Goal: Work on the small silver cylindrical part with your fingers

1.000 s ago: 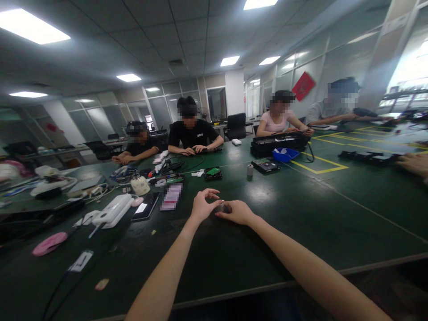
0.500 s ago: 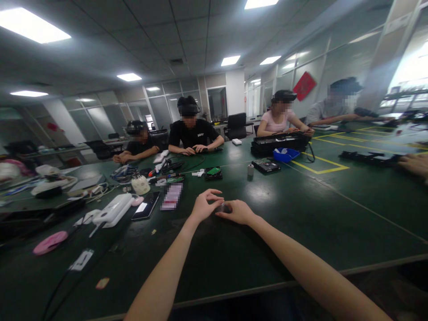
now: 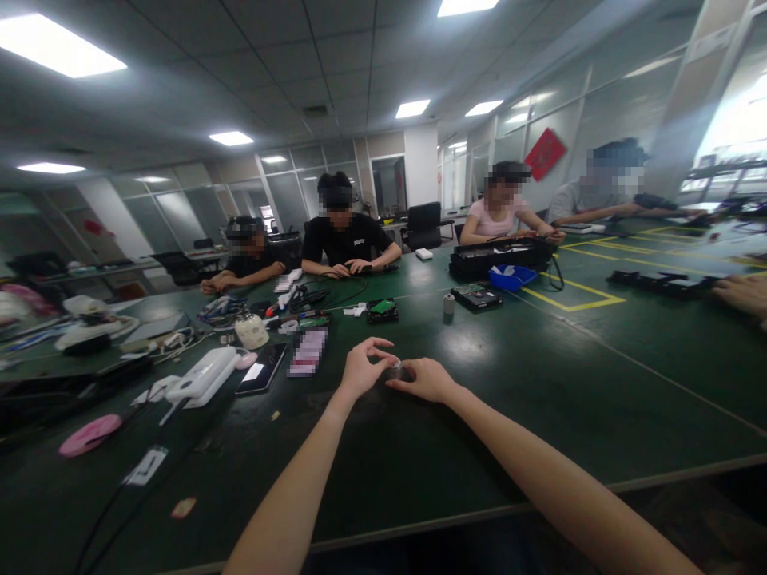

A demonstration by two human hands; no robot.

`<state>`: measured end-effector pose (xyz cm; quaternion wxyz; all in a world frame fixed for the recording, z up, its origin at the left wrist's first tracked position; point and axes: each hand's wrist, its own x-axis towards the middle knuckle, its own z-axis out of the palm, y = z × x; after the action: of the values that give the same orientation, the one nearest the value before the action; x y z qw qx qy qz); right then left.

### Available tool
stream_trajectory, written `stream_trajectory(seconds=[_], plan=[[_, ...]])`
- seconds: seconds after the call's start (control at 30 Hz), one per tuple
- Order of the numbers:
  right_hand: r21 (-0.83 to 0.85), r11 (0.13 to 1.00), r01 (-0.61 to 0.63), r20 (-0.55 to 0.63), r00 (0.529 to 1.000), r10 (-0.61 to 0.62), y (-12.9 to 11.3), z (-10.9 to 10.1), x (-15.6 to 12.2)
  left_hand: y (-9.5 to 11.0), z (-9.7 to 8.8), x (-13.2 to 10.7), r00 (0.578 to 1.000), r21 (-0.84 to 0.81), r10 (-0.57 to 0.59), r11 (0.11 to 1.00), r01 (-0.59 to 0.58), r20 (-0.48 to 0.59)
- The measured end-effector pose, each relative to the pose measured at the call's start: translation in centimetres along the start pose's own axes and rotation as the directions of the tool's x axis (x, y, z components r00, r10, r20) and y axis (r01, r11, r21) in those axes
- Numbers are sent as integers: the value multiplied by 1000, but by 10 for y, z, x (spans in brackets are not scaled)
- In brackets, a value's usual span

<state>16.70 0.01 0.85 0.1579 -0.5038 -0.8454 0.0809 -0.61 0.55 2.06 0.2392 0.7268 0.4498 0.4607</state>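
Observation:
Over the table's middle, a small round dark piece (image 3: 394,372) with a shiny, pale top sits low between my hands. My right hand (image 3: 430,378) holds it from the right, thumb and fingers curved about its side. From the left, my left hand (image 3: 363,367) has its thumb and a finger at the pale top, with another finger stretched out above. The exact kind of the piece is too blurred to tell, and fingers cover part of it. Beyond my hands, a small grey cylinder (image 3: 448,304) stands upright beside a dark flat drive-like device (image 3: 478,299).
A green circuit board (image 3: 383,309) lies beyond my hands. Left of them are phones (image 3: 262,370), a white power strip (image 3: 204,375), a pink ring (image 3: 89,435) and cables. A blue tray (image 3: 513,276) stands farther right. Several people sit around the green table (image 3: 539,383).
My left hand has shifted very slightly left, and the pale top of the small piece shows a little more. My right hand stays nearly where it was.

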Motion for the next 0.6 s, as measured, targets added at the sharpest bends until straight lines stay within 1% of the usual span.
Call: stream_trajectory(seconds=[0.07,0.13,0.27,0.33,0.37,0.4,0.47,0.6], plan=[[0,1000,3,3,1000,-3,0,0,0,0,1,1,1000,-24,8,1000,-8,-1],[-1,1000,10,-2,1000,-10,0,0,0,-2,0,2,1000,-29,6,1000,-7,-27],[15,1000,24,-18,1000,-24,2,1,1,-14,-7,8,988,-13,-35,999,33,-152],[13,1000,14,-18,1000,-14,2,3,1,-25,-14,10,971,19,-88,995,94,-223],[9,1000,8,-19,1000,-8,3,4,2,-31,-17,10,959,64,-127,987,147,-252],[4,1000,4,-20,1000,-4,3,4,2,-38,-20,9,950,131,-170,969,209,-261],[0,1000,0,-21,1000,0,3,4,2,-51,-25,7,936,186,-215,944,272,-279],[10,1000,-2,-11,1000,2,1,1,1,-70,-27,2,923,229,-266,915,332,-276]])
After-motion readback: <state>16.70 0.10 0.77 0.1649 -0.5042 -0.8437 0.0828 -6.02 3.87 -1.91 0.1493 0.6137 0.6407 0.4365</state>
